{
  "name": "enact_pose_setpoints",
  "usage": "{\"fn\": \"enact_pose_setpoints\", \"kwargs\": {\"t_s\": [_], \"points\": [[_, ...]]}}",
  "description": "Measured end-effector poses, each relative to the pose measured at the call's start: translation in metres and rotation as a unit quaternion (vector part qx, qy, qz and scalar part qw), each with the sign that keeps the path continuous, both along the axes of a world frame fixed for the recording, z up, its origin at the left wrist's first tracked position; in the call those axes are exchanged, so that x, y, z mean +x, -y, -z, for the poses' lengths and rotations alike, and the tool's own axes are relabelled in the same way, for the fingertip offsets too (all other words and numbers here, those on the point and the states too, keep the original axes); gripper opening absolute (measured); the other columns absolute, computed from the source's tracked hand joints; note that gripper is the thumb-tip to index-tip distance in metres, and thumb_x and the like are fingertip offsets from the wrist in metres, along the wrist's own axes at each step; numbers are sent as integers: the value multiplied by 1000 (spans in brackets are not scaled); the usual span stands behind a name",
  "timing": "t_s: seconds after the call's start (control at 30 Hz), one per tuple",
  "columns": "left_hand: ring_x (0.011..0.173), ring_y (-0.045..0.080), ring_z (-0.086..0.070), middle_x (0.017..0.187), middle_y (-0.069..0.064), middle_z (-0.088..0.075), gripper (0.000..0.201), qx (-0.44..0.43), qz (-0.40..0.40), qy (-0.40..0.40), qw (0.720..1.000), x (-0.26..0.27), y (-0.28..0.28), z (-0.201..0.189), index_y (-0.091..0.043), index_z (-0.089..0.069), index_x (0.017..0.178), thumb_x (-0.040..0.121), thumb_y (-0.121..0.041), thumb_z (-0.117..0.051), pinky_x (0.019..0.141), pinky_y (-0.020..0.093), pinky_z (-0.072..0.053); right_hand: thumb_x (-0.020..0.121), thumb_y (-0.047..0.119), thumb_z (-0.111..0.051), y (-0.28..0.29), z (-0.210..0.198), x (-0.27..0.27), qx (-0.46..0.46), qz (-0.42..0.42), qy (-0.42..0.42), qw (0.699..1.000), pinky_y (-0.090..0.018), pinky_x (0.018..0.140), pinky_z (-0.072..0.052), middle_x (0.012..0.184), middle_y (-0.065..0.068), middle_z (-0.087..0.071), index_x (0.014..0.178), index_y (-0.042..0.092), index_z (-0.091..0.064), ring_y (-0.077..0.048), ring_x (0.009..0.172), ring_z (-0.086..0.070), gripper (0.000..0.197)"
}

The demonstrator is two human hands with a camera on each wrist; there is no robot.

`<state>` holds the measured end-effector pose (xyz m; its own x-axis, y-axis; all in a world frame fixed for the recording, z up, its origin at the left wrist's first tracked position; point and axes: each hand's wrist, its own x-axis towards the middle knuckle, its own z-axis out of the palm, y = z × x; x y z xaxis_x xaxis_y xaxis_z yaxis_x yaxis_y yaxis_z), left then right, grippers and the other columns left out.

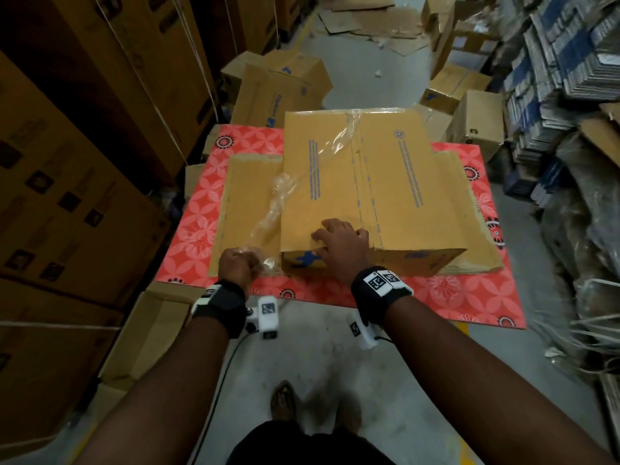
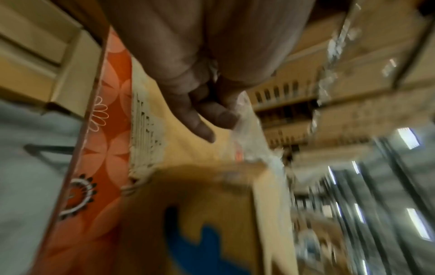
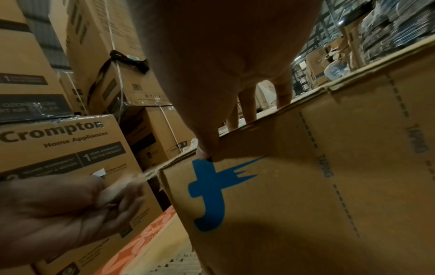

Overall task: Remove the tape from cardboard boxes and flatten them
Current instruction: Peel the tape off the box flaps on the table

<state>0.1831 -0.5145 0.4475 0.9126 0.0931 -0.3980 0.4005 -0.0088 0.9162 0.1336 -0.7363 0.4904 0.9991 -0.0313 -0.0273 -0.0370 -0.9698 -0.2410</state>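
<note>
While your left hand (image 1: pixel 239 265) is gripping the tape (image 1: pixel 310 156) and right hand (image 1: pixel 339 245) is pressing fingers flat on the box (image 1: pixel 385 182) near the table (image 1: pixel 469 297) front edge, tape's prob. snapping if yanked.

Box (image 1: pixel 372 193) on flattened cardboard (image 1: pixel 245 209) — table (image 1: pixel 469 297) beneath.

Low table (image 1: pixel 469 297) covered in a red-pink sheet printed with pale petal shapes and black-and-white rosettes, standing on a grey concrete floor (image 1: pixel 302 347). Directly on the sheet, a layer of flattened cardboard (image 1: pixel 245 203), ragged along its right edge. On top of that layer, a closed cardboard box (image 1: pixel 385 182) with blue print. Around the table on the floor, more cardboard boxes (image 1: pixel 278 88) at the far side and loose flattened sheets (image 1: pixel 365 25) farther back.
</note>
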Motion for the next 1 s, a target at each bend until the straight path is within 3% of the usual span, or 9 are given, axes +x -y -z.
{"fn": "enact_pose_setpoints", "kwargs": {"t_s": [0.03,0.1,0.17,0.23,0.33,0.47,0.67,0.83,1.0], "points": [[42,20,-48,45,3,-51,31,13,-13,2,1000,4,-10,-2,-8,-55,59,78,12,-41,49,24,-46,91,39,-58,1,1,0,-2,2,-2,1000,-49,99,-32,143,4,-44,124,35,-57,-21,129,-42,34],[44,14,-50,52,1,-55,23,7,-37,-13,999,12,-24,-10,-9,-57,81,85,7,-41,54,27,-47,90,39,-59,0,1,-1,-4,8,0,1000,-49,99,-32,142,4,-45,123,35,-58,-21,129,-42,33],[61,18,-56,78,7,-61,36,13,-15,6,1000,13,-25,-19,-20,-52,111,89,6,-42,62,33,-52,89,38,-62,-4,-1,0,1,16,5,1000,-50,100,-33,140,3,-46,123,33,-58,-22,128,-43,35],[77,21,-60,101,5,-63,45,78,79,75,991,4,-15,-28,-31,-53,119,91,3,-43,71,35,-56,86,31,-64,-10,-4,3,14,17,12,1000,-50,99,-35,136,1,-48,121,29,-58,-24,125,-44,35],[93,19,-63,114,-1,-62,28,142,168,158,963,-10,2,-24,-30,-66,104,92,-13,-47,73,32,-56,84,22,-63,-19,-8,7,48,-32,18,998,-48,100,-36,135,2,-51,125,28,-55,-22,125,-46,42],[96,20,-61,98,-11,-62,22,162,130,215,954,-10,15,-22,-25,-69,90,88,-31,-48,84,45,-54,91,22,-57,-31,-4,1,20,-113,-22,993,-66,108,-24,150,-2,-39,135,29,-48,-26,139,-33,46],[94,21,-60,92,-20,-65,13,16,66,169,983,11,8,-39,-11,-62,88,86,-14,-50,78,43,-51,93,20,-53,-47,0,-2,-47,-107,-3,993,-76,99,-25,144,-15,-39,135,40,-41,-37,131,-36,48],[79,25,-61,80,1,-61,42,248,137,259,923,10,-8,-27,-18,-59,80,94,-53,-41,69,46,-54,78,56,-65,-59,-5,11,-38,-46,-16,998,-73,99,-25,129,-11,-44,109,34,-57,-35,119,-41,39],[70,23,-54,75,2,-56,36,325,80,256,907,12,-23,-27,-16,-53,73,86,-50,-57,62,30,-39,75,38,-64,-46,2,-1,-9,-43,27,999,-66,99,-31,116,-5,-49,86,31,-60,-31,105,-46,14]]}}
